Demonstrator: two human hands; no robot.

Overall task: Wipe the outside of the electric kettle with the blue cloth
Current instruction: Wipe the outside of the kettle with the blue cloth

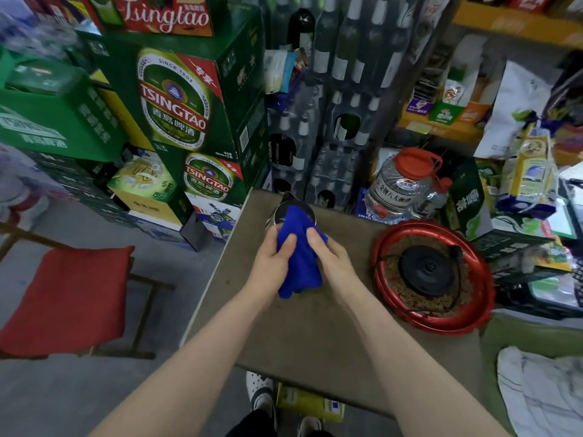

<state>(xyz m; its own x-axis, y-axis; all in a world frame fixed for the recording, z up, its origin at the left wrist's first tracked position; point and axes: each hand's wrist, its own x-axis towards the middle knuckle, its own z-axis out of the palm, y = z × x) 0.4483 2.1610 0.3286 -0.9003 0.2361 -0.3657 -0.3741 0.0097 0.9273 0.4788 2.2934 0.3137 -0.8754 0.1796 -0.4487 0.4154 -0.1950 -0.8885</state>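
Fingers (288, 243) clutch crumpled blue cloth (301, 266).

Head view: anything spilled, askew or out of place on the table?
Nothing stands out. The kettle stands on the table, off its black base, which sits in the red tray; the left hand and right hand hold the blue cloth on it.

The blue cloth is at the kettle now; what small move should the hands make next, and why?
Probably slide the blue cloth around the kettle. The left hand and the right hand both grip the cloth, which covers the kettle's near side, while its metal far side shows bare. The kettle stands on the table, off its base in the red tray.
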